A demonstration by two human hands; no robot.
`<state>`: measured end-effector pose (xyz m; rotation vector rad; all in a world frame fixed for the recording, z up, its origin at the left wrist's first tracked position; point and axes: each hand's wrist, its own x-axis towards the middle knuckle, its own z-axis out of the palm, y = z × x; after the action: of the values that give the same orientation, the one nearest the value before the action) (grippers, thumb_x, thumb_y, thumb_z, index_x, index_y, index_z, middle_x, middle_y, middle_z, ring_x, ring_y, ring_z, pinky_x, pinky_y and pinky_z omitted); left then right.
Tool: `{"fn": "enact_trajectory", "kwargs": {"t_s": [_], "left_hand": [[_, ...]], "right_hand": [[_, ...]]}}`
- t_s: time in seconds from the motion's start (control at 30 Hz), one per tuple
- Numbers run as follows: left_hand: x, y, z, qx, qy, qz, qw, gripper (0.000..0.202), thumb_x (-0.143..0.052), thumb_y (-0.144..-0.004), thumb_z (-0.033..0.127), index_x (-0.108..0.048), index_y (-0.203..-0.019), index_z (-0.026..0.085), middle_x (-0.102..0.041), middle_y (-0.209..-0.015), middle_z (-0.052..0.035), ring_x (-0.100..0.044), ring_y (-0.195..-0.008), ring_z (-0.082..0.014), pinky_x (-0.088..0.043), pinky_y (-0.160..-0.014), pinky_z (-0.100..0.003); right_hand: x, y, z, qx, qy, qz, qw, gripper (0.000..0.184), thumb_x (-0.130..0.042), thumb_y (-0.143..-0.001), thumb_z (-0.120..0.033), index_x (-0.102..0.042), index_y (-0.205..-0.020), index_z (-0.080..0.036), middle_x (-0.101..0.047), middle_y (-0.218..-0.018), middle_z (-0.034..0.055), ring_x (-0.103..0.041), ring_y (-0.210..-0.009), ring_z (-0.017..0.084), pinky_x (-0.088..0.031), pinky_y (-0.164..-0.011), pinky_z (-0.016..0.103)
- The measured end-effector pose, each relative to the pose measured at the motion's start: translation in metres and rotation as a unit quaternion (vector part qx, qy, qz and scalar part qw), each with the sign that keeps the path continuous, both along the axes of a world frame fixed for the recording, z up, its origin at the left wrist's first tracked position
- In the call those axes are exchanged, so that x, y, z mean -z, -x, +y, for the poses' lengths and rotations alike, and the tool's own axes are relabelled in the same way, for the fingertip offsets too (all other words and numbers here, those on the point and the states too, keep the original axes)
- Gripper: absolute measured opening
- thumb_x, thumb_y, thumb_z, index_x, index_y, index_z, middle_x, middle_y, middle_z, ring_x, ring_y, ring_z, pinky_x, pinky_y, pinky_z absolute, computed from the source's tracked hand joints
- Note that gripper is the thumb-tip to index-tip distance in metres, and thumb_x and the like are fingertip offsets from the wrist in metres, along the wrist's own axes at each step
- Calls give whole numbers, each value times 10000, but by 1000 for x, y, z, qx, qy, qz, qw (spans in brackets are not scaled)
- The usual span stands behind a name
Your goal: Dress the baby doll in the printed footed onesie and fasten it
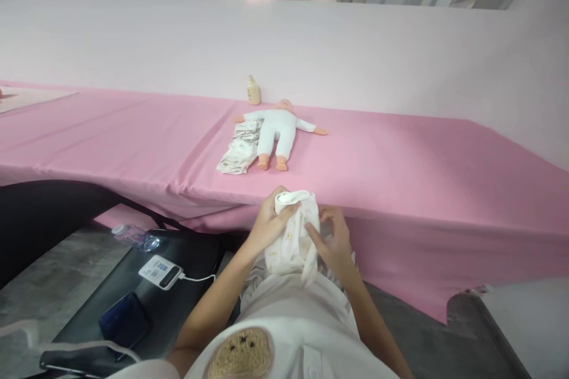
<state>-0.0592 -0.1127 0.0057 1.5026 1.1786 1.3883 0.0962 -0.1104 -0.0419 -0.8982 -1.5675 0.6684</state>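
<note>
A white baby cloth (291, 240) with a small yellowish print is bunched up over my lap, just in front of the table edge. My left hand (270, 224) grips its upper left side, thumb on top and fingers behind. At the right edge, my right hand (333, 243) has its thumb against the cloth and its other fingers curled, partly hidden. On the table beyond lies a baby doll (278, 129) in a white body suit, on its back, feet towards me. Beside it, under one arm, a stack of folded light patterned baby clothes (242, 148) rests.
A pink cloth (391, 160) covers the long table against the white wall. A yellowish bottle (253, 92) stands behind the doll. To my left, a black chair (186, 254) bears a clear bottle (133, 235), a white device with cable (160, 272) and a dark blue object (124, 320).
</note>
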Motion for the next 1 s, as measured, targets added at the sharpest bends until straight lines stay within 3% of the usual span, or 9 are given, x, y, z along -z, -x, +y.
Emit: {"fn": "enact_trajectory", "kwargs": {"t_s": [0.1,0.33,0.47,0.6,0.7,0.8,0.9,1.0], "left_hand": [[-5,6,-1,1,4,-8,1000,205,-561,-810,301,-425,-732,169,-400,-672,50,-394,-619,-80,-342,-600,-182],[-13,14,-10,42,42,-66,996,253,-604,-796,334,-417,-750,171,-400,-651,53,-377,-573,-67,-308,-522,-163],[-15,17,-17,74,65,-67,993,265,-605,-805,345,-410,-760,171,-402,-644,54,-366,-564,-64,-306,-516,-162],[-17,21,-23,99,72,-26,992,248,-584,-822,353,-415,-791,174,-435,-681,46,-394,-599,-73,-329,-544,-169],[-14,26,-25,89,58,42,993,216,-557,-839,353,-440,-826,171,-479,-747,29,-431,-658,-89,-357,-597,-183],[-2,31,-24,40,44,121,991,200,-537,-844,360,-486,-837,166,-527,-756,21,-470,-682,-108,-375,-624,-200],[12,35,-22,-1,40,169,985,217,-558,-822,363,-548,-913,167,-617,-833,-1,-553,-763,-145,-417,-685,-227],[20,38,-23,-18,33,198,979,300,-625,-772,359,-590,-1009,179,-656,-985,-30,-591,-913,-188,-436,-807,-268]], "right_hand": [[15,5,0,-36,-3,-49,998,152,-609,-774,-233,-483,-856,-211,-520,-920,44,-540,-908,170,-474,-805,326],[34,5,5,-186,111,20,976,297,-591,-803,-355,-554,-1058,-210,-577,-1087,74,-557,-1034,191,-439,-945,368],[35,-2,9,-209,157,-3,965,338,-618,-776,-435,-627,-1018,-200,-584,-1157,82,-537,-1099,226,-422,-957,355],[36,-11,11,-259,217,-35,941,290,-551,-825,-441,-655,-942,-198,-629,-1031,59,-579,-941,201,-464,-839,320],[36,-20,13,-241,244,-30,939,244,-540,-830,-421,-642,-854,-201,-606,-840,32,-545,-765,164,-453,-699,274],[30,-29,14,-182,246,4,952,215,-540,-824,-385,-613,-739,-202,-518,-747,14,-463,-663,133,-395,-596,239],[20,-35,12,-135,201,3,970,217,-540,-816,-349,-625,-697,-190,-473,-765,15,-437,-675,129,-357,-586,233],[10,-40,8,-121,164,-23,979,191,-525,-822,-296,-688,-801,-198,-455,-775,13,-448,-706,131,-343,-609,234]]}}
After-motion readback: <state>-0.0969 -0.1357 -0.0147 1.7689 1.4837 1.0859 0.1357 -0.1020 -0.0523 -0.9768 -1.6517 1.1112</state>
